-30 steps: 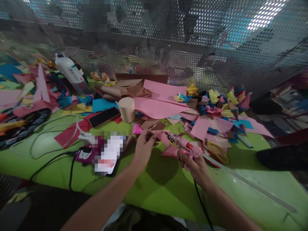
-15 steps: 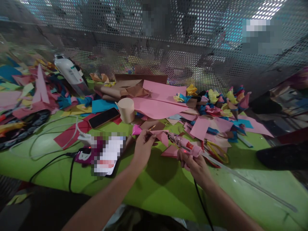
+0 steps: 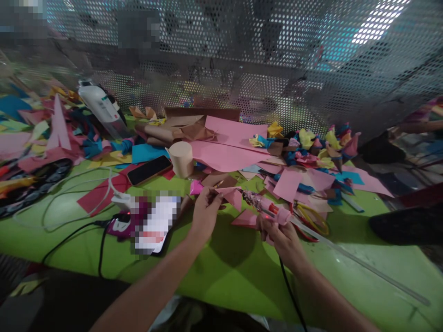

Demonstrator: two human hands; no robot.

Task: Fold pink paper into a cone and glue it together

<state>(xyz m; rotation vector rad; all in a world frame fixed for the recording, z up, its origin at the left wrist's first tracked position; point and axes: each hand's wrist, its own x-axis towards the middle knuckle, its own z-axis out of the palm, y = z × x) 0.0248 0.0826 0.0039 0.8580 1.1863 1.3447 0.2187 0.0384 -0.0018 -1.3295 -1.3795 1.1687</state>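
Note:
My left hand [image 3: 205, 213] pinches a small pink paper piece [image 3: 232, 196] just above the green table [image 3: 228, 263]. My right hand [image 3: 280, 237] is wrapped round a pink glue gun [image 3: 270, 210]. The gun's nozzle points left and sits right at the edge of the pink piece. A black cord runs from the gun down past my right wrist. Another pink scrap [image 3: 245, 218] lies flat under the gun.
Large pink sheets [image 3: 228, 143], a paper cup [image 3: 182, 158], a black phone [image 3: 149, 169] and brown paper lie behind. Yellow-handled scissors [image 3: 313, 217] and a long clear ruler [image 3: 360, 265] lie to the right. Coloured scraps are heaped left and right. A perforated metal screen [image 3: 242, 55] closes the back.
The pink piece has tilted and come slightly closer to the glue gun's nozzle. Both hands stay nearly where they were.

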